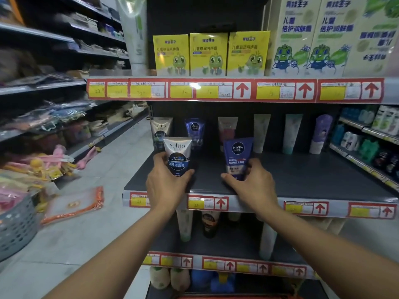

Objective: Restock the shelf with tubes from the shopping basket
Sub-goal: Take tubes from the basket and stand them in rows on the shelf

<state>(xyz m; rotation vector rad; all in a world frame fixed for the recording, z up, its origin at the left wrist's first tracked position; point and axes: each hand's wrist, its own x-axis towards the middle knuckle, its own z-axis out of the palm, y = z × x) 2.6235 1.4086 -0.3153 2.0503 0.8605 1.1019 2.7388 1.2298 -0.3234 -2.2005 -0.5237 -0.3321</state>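
Note:
My left hand [165, 182] grips a silver Softto tube [178, 155] with a dark blue label, upright on the dark middle shelf [313, 180]. My right hand [251, 183] holds a blue Nivea Men tube [237, 156], also upright on that shelf, near its front edge. Behind them stand another Softto tube [160, 131], another blue Nivea tube [195, 131] and several more tubes along the back. An orange-red strip [226, 296] at the bottom edge may be the basket; I cannot tell.
Yellow boxes [208, 53] fill the shelf above. Red price labels [220, 203] line each shelf edge. More tubes stand on the lower shelf [207, 249]. A grey basket [17, 225] and pink goods sit at the left by the tiled aisle floor.

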